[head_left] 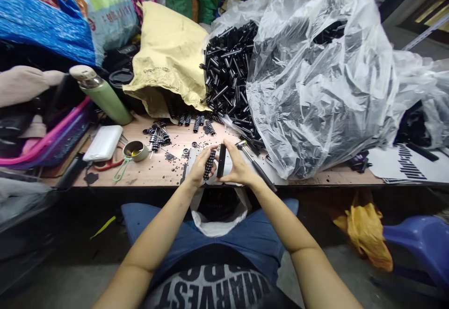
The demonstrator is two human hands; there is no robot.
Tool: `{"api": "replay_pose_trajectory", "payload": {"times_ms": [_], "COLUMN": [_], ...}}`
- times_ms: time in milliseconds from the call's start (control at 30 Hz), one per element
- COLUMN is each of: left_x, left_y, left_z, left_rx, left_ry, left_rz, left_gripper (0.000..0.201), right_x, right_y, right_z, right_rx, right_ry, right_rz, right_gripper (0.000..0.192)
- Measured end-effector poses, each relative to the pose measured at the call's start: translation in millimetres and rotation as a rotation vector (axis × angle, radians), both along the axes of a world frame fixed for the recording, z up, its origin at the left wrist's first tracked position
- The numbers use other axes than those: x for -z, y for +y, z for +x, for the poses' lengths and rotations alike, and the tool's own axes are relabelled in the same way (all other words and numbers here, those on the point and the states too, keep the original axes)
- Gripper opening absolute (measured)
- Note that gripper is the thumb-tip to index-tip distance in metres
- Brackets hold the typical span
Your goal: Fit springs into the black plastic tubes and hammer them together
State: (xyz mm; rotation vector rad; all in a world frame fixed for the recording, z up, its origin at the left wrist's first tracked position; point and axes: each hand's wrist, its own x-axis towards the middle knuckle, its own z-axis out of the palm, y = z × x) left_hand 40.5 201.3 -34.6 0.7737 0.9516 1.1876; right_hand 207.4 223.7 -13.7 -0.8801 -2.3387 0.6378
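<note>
At the wooden table's (157,171) front edge, the left hand (199,166) pinches a ribbed black plastic piece (209,163). The right hand (238,166) clamps a smooth black plastic tube (221,160) (upright); misaligned, they could jam or drop.

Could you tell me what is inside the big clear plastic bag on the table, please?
The clear bag holds a heap of black tubes, spilling from its open left side. Crumpled plastic hides most of the rest.
</note>
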Motion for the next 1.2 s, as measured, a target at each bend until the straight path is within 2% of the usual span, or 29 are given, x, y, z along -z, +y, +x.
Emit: {"api": "replay_pose_trajectory", "payload": {"times_ms": [133, 267, 433, 533, 633, 733, 833, 933, 1033, 1067, 1133, 1200], "left_x": [-0.5, -8.1, -13.6, -8.0, 1.2, 11.5, 23.6, 35.9, 44.1, 45.6, 47.4, 48.6], "left_y": [1.0, -1.2, 0.0, 5.1, 9.8, 5.3, -4.8, -8.7, -6.6, -5.9, -5.0, -3.9], "left_z": [6.6, 11.2, 11.5, 12.8, 14.1, 18.1, 26.1, 30.3, 24.7, 21.1, 12.9, 5.1], "left_rx": [-0.117, -0.070, -0.083, -0.088, -0.043, -0.088, -0.169, -0.069, 0.051, 0.075, 0.093, 0.104], "left_ry": [-0.143, -0.217, -0.121, -0.051, 0.047, 0.367, 0.892, 1.289, 1.519, 1.577, 1.668, 1.714], "left_rz": [-0.026, -0.065, -0.138, -0.184, -0.152, 0.047, 0.334, 0.461, 0.603, 0.663, 0.770, 0.867], "left_gripper": [0.038, 0.043, 0.041, 0.042, 0.041, 0.039, 0.043, 0.047, 0.040, 0.039, 0.039, 0.038], "right_x": [12.5, 20.4, 22.8, 24.0, 30.9, 46.7, 67.7, 79.7, 75.2, 71.7, 65.2, 61.8], "right_y": [-7.2, -7.6, -7.0, -8.1, -6.1, -3.8, -3.7, -4.8, -6.8, -7.7, -9.1, -9.9], "right_z": [-10.0, -17.4, -18.6, -18.6, -18.1, -19.0, -20.2, -10.7, 22.1, 37.3, 68.5, 92.8], "right_rx": [-0.074, -0.057, 0.006, 0.072, 0.131, 0.194, 0.292, 0.311, 0.298, 0.363, 0.581, 0.750], "right_ry": [0.191, 0.223, 0.177, 0.118, 0.060, 0.021, -0.027, -0.126, -0.292, -0.364, -0.531, -0.671], "right_rz": [0.033, 0.050, -0.048, -0.058, 0.011, 0.115, 0.197, 0.224, 0.311, 0.351, 0.401, 0.407], "right_gripper": [0.122, 0.118, 0.113, 0.107, 0.102, 0.097, 0.076, 0.064, 0.063, 0.057, 0.042, 0.039]}}
